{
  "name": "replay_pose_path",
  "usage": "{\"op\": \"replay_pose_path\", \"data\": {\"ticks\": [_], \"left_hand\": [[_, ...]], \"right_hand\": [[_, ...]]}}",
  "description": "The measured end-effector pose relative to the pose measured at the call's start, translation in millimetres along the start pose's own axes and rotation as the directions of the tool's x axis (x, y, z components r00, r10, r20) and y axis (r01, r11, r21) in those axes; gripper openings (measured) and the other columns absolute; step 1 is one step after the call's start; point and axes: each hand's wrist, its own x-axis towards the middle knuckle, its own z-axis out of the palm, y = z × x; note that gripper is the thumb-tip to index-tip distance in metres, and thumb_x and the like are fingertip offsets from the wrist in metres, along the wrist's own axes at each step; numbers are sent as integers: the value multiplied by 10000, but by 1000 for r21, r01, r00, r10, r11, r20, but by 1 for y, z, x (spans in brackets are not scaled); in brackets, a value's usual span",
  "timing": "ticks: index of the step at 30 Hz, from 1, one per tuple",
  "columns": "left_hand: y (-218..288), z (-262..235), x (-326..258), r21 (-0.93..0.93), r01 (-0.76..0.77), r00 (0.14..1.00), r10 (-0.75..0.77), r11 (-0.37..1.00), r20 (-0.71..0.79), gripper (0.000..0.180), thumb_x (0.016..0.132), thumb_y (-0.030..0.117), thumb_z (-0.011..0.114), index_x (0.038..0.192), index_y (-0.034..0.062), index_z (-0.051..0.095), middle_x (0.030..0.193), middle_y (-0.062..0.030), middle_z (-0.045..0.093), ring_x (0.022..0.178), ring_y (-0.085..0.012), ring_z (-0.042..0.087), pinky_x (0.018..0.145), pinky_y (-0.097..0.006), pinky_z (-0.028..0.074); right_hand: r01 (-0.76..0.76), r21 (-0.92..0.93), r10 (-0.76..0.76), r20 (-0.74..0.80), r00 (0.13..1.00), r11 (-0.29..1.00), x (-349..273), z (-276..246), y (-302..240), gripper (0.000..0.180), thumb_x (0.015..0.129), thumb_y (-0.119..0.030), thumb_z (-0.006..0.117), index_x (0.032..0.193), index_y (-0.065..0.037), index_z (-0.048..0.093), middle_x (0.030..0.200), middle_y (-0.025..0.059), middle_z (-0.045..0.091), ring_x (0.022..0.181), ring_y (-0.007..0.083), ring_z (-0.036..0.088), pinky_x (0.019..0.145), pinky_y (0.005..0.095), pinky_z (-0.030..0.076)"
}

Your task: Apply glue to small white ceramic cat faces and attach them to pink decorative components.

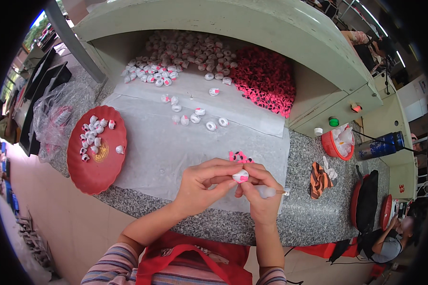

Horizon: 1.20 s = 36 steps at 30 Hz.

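Between the fingertips of my left hand (202,184) is a small rounded white piece (240,176) with a pink patch on its front. The fingers of my right hand (261,194) pinch against its other side. Tucked in that same hand is a small translucent bulb-shaped tool (266,191) with a thin brownish end pointing right. Just beyond my fingers lies a little group of pink pieces with black spots (241,156). Both hands are over the pale sheet (147,152) on the bench.
At left, a red scalloped plate (76,168) carries several white pieces; crumpled clear plastic (62,111) lies behind it. Under the shelf are piles of white pieces (190,50) and pink ones (264,78). To the right are a red basket (337,151), striped cloth (320,180) and blue bottle (380,146).
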Motion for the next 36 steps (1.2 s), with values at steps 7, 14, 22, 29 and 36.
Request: {"op": "replay_pose_path", "data": {"ticks": [7,14,22,29,36], "left_hand": [[-6,-3,2,-88,34,999,-37,996,-33,345,748,-139,525,1079,-45,536,996,-153,570,927,-199,573,772,-284,494],[3,0,-3,-143,196,981,-195,970,18,358,756,-109,557,1099,-30,493,857,-133,609,825,-204,612,711,-286,510],[1,0,-4,173,-72,997,69,982,24,180,746,-72,598,923,-43,587,839,-148,617,718,-211,638,606,-267,534],[1,9,-4,376,-136,986,162,917,-38,332,737,-43,608,1058,15,544,785,-108,630,665,-138,637,581,-231,528],[1,9,-3,367,-69,992,103,928,-76,255,737,-55,610,986,-31,564,793,-120,633,681,-172,645,587,-246,534]], "right_hand": [[50,-137,-56,-38,998,989,3,7,-8,284,720,90,571,997,34,552,1025,161,529,682,151,568,548,233,477],[-28,58,30,-31,999,998,-2,-1,-7,280,673,39,683,929,32,569,925,123,587,731,164,592,625,266,506],[-87,231,89,-1,996,969,-1,-5,7,259,694,-6,683,931,23,584,902,127,602,743,167,590,648,278,499],[-143,282,164,-51,985,949,0,-4,17,266,743,-65,658,989,5,585,897,96,612,792,142,578,713,272,465],[-143,287,172,-78,982,947,1,1,16,270,747,-41,645,1005,3,578,902,93,611,800,138,576,728,272,456]]}}
